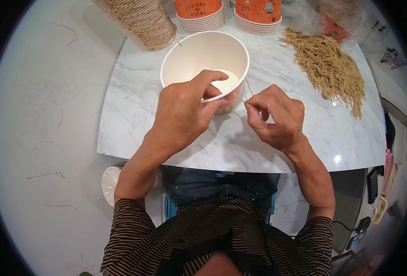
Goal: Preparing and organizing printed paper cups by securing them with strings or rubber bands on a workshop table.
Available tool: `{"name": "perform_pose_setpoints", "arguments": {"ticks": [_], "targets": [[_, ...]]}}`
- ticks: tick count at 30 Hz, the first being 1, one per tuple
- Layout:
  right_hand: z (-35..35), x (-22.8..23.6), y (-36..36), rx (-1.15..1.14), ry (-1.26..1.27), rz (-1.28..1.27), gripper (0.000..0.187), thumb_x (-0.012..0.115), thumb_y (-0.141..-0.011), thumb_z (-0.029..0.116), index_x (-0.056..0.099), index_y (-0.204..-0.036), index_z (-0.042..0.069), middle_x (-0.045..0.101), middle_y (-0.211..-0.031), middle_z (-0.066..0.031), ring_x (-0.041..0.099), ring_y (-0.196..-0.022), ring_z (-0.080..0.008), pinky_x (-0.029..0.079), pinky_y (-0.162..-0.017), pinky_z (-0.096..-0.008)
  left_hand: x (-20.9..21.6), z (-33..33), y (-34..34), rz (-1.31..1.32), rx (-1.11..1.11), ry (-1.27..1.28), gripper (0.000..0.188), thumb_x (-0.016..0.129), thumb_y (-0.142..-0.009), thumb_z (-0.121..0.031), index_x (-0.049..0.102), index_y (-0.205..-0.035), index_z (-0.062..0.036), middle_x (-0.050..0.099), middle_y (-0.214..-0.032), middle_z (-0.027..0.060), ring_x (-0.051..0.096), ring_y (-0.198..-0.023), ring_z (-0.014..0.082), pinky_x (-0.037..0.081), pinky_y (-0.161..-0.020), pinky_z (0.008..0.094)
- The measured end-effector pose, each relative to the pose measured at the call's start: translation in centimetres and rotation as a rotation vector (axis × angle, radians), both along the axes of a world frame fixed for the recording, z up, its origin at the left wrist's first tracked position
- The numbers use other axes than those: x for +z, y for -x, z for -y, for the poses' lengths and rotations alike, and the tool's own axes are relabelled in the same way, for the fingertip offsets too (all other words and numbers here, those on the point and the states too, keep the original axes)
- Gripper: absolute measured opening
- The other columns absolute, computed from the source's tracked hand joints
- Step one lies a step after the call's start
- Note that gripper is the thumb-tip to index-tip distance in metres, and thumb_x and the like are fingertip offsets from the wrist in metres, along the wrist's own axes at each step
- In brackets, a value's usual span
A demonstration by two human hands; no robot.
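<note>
A white-lined paper bucket (pixel 189 57) stands tilted on the marble-patterned table, its mouth toward me. My left hand (pixel 180 106) is closed on its near rim, with the thumb outside and fingers reaching inside. Just right of the rim, my right hand (pixel 279 115) pinches a thin tan cord (pixel 249 86) between thumb and forefinger. The cord runs to the bucket's side by the left thumb, where its attachment is partly hidden. A short bit of cord (pixel 180 44) shows at the far left of the rim.
A pile of tan cords (pixel 330 69) lies at the right. Along the back stand orange printed buckets in stacks (pixel 201 23) (pixel 257 28) and a leaning stack with cords (pixel 141 23). A white wall (pixel 51 138) borders the left; a lined bin (pixel 111 184) sits below.
</note>
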State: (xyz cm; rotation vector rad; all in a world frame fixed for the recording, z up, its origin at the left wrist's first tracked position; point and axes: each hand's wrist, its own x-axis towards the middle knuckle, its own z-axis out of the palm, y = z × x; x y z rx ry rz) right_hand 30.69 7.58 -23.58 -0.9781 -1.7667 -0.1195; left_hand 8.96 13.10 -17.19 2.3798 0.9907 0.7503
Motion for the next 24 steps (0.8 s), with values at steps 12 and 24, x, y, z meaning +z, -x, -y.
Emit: {"name": "perform_pose_setpoints", "arguments": {"ticks": [12, 24], "targets": [[-0.23, -0.30, 0.24, -0.037, -0.007, 0.008, 0.021, 0.077, -0.074, -0.010, 0.070, -0.087, 0.005, 0.067, -0.075, -0.0030, 0.058, -0.054, -0.0111, 0.042, -0.046, -0.0254, -0.15, -0.12, 0.02, -0.047, -0.007, -0.029, 0.039, 0.082, -0.090, -0.007, 0.067, -0.126, -0.0049, 0.082, -0.093, 0.0083, 0.078, -0.083, 0.0195, 0.057, -0.075, 0.0302], [-0.13, -0.64, 0.54, -0.070, 0.029, -0.008, 0.022, 0.081, -0.073, 0.000, 0.073, -0.091, 0.010, 0.064, -0.075, -0.0016, 0.061, -0.056, -0.0168, 0.046, -0.047, -0.0313, -0.91, -0.25, -0.31, 0.016, -0.051, -0.114, 0.041, 0.083, -0.087, -0.011, 0.065, -0.124, -0.0051, 0.078, -0.084, 0.0088, 0.077, -0.078, 0.0306, 0.058, -0.068, 0.0386]]}}
